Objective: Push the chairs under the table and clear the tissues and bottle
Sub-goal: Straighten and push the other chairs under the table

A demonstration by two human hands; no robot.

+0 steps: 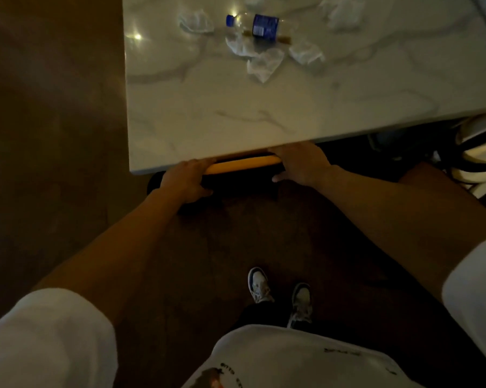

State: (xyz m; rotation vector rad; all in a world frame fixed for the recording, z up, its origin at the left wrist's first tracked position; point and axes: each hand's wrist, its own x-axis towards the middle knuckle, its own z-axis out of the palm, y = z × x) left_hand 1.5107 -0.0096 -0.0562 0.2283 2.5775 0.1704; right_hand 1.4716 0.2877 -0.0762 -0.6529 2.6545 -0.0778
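Both hands, left [186, 180] and right [300, 163], wrapped around the top of the chair back [243, 163], likely to slide it in under the desk [236, 116]. Farther up on the white marble top, a plastic bottle [253, 25] lying flat among crumpled tissues [263, 64]. All around, a dim room and a dark brown floor [54, 135].

Person viewed from above: white short sleeves, the left sleeve [48, 340] and right sleeve [474, 292], with bare forearms ending in the left hand [184, 183] and right hand [300, 163]; white T-shirt [300, 359] with a small dark printed text line and a partly visible graphic at the hem; dark trousers [264, 312]; pale lace-up sneakers [260, 284] with darker panels
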